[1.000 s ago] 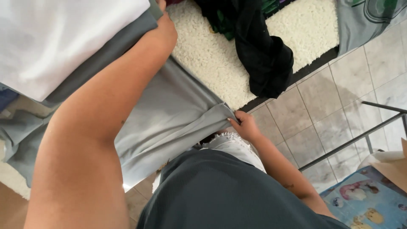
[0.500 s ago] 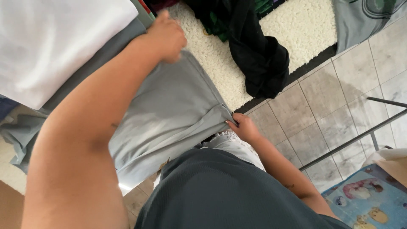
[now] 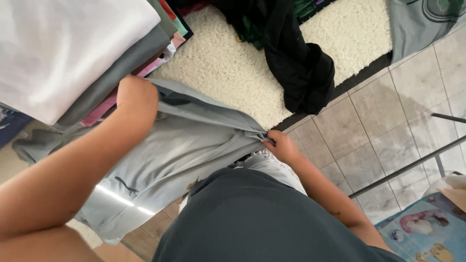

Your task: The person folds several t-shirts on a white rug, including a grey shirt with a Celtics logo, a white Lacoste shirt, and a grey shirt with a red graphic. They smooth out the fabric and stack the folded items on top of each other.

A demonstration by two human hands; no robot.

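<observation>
**Grey garment held taut between two hands**

Grey garment (image 3: pixel 179 150) stretches across the person's lap, above the tiled floor (image 3: pixel 388 126), its cloth pulled into folds that run from one hand to the other. The right hand (image 3: pixel 281 145) pinches a bunched corner of it, fingers closed tight on the gathered cloth, just above the pale shorts (image 3: pixel 272 167) and the dark grey shirt (image 3: pixel 257 218) that the person wears. The left hand (image 3: pixel 137 99) is closed on the opposite edge of the garment, near the upper left; its fingers are hidden behind the hand, so the exact grip cannot be told.

Just beside the left hand rises a stack of folded clothes (image 3: pixel 87 63), white on top with grey, pink and green layers beneath. A cream shaggy rug (image 3: pixel 228 73) lies on the floor beyond the garment, and a black garment (image 3: pixel 296 63) lies crumpled on it, trailing toward the rug's near edge. Another grey cloth (image 3: pixel 417 24) covers the rug's far right corner. Thin metal bars (image 3: pixel 407 167) cross the tiles at the right, and a colourful printed mat (image 3: pixel 427 233) shows in the lower right corner.
</observation>
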